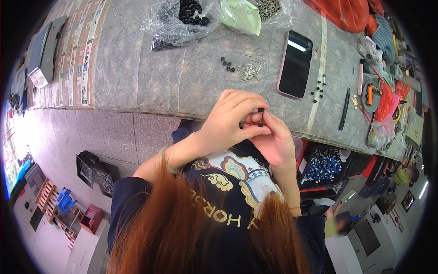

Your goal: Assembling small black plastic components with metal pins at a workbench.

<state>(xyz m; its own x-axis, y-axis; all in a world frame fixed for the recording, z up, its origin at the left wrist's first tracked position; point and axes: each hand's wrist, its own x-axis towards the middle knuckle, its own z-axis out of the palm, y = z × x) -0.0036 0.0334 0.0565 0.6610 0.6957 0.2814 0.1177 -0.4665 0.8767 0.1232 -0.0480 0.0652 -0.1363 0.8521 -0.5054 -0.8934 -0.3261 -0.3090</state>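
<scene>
Close to the table's near edge, my two hands meet around a small metal pin with black caps (261,124) at its top and bottom. My left hand (226,116) is closed, its forefinger at the upper cap and its thumb by the lower one. My right hand (277,144) has its fingers curled in, with fingertips close to the pin's shaft. Another small black piece (241,123) shows between the fingers, partly hidden. Beyond my hands lie loose metal pins (248,69) and several black caps (227,65).
A phone (295,64) lies right of the pins. Capped pins (319,90) and a black pen (344,109) are farther right. Plastic bags of black caps (194,13) and pins (268,8) stand at the back. A tray of blue and white pieces (324,165) sits below the table edge.
</scene>
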